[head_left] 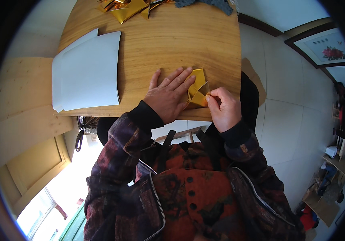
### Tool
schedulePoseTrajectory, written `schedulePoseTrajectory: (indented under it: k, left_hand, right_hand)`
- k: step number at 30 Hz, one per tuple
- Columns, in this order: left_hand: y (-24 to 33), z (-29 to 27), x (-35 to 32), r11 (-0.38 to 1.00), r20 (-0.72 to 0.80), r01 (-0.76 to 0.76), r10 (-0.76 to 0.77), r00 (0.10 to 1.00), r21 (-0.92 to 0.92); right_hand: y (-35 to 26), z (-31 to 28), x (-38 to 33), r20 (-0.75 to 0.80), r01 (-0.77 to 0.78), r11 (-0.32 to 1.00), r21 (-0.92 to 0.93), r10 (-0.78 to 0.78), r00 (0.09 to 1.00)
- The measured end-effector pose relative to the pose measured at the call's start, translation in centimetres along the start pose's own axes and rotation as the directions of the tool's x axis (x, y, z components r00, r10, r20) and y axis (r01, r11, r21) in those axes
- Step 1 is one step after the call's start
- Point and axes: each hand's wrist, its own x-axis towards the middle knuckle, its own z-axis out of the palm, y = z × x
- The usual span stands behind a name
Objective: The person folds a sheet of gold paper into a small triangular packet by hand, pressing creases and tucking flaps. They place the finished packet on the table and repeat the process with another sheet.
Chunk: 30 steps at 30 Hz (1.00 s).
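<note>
In the head view, we're at the near edge of the wooden table, where the folded gold paper lies toward the right-hand end, and both hands are on it! The left hand is spread flat, palm down, not closed round anything, its fingertips over the paper's left side. The right hand has thumb and forefinger pinched together on the paper's right edge. And here's the danger: that surface looks slick, so if the left hand presses too lightly, the piece could skid and the crease run crooked. Pull too hard on that pinched edge and, I'd judge, it could tear or spring open, since one flap already stands a little proud. The near table edge is close by as well; a slip toward the body might carry the paper over. Away to the left, the white sheets lie clear of the left hand, while gold folded pieces crowd the far side, where a careless sweep could crush them.
</note>
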Motion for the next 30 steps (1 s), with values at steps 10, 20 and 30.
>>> schedulePoseTrajectory:
  k: [10, 20, 30]
  left_hand:
    - [0.0, -0.1, 0.0, 1.000, 0.003, -0.005, 0.005, 1.000, -0.007]
    - [0.1, 0.2, 0.3, 0.997, -0.058, 0.029, -0.025, 0.998, 0.069]
    - [1.0, -0.3, 1.7, 0.981, -0.164, 0.002, 0.031, 0.986, 0.195]
  right_hand:
    - [-0.4, 0.1, 0.4, 0.020, -0.061, 0.989, -0.136, 0.065, 0.998]
    - [-0.5, 0.3, 0.7, 0.026, -0.090, 0.984, -0.154, 0.095, 0.995]
    - [-0.3, 0.4, 0.9, 0.066, -0.116, 0.976, -0.186, 0.131, 0.989]
